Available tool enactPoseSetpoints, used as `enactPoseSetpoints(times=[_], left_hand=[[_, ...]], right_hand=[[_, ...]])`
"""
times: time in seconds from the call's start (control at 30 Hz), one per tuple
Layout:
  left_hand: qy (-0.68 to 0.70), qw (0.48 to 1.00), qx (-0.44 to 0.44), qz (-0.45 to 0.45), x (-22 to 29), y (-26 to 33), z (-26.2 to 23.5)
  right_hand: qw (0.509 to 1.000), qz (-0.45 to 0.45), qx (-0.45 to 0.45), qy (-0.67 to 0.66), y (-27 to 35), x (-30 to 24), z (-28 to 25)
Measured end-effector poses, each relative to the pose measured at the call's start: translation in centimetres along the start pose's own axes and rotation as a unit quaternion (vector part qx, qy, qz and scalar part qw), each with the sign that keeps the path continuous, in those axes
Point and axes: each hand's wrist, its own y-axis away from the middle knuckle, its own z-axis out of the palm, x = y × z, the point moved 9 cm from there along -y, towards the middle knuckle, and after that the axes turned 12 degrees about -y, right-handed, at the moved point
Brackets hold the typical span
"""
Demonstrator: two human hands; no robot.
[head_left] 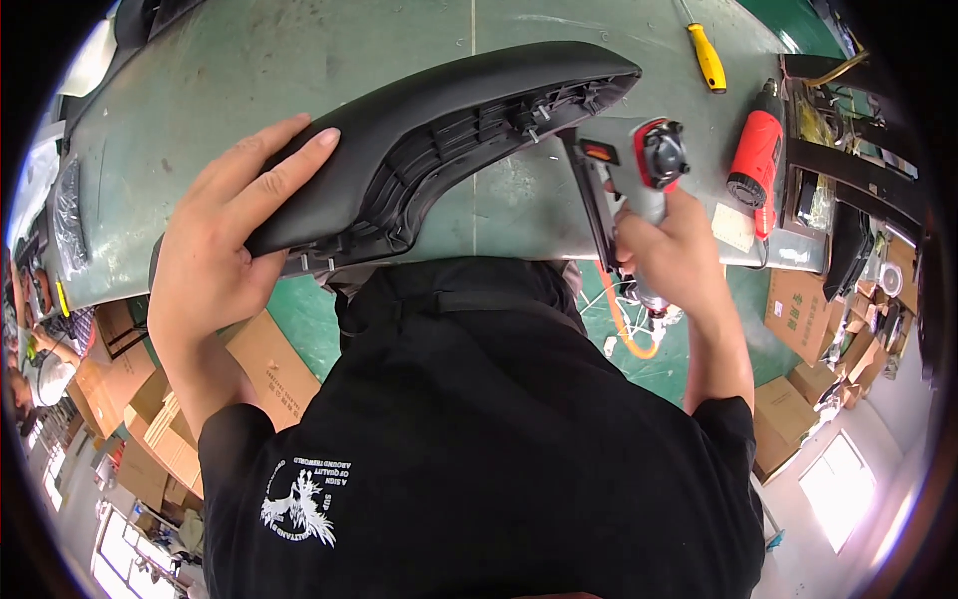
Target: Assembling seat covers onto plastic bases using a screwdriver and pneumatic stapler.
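A long, curved black padded part (399,125), like a seat pad or armrest, is tilted at the near edge of the green bench. Its ribbed plastic underside faces right and toward me, with metal studs sticking out. My left hand (225,220) grips its left end, fingers laid over the smooth cover and thumb at the lower edge. In my right hand (674,250) is an air stapler (661,155) with a grey body and a long black magazine. The stapler stands just right of the padded part, apart from it and slightly blurred.
A yellow-handled screwdriver (707,60) and a red heat gun (758,150) lie on the bench's right side. An orange air hose (639,347) hangs below the stapler. Clear plastic wrap (68,215) lies at the left edge. Cardboard boxes (274,364) stand behind me; another person (45,369) is far left.
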Motion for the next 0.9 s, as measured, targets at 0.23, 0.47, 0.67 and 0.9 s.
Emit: enactPoseSetpoints(times=[0.23, 0.47, 0.67, 0.9], left_hand=[[-0.006, 1.0, 0.014, 0.014, -0.1, -0.2, -0.1], [-0.001, 0.999, 0.023, 0.03, -0.7, -0.6, -0.1], [0.051, 0.998, 0.024, 0.027, -1.8, -1.2, 0.0], [0.062, 0.998, 0.015, 0.025, -3.1, -2.2, -0.4]], right_hand=[[0.994, -0.008, -0.016, 0.106, -1.5, -1.5, 1.9], [0.992, 0.002, -0.023, 0.127, -2.1, -1.8, 2.3], [0.988, -0.024, -0.015, 0.155, -2.1, -2.4, 1.7], [0.948, -0.051, 0.153, 0.275, -0.1, -0.2, -6.3]])
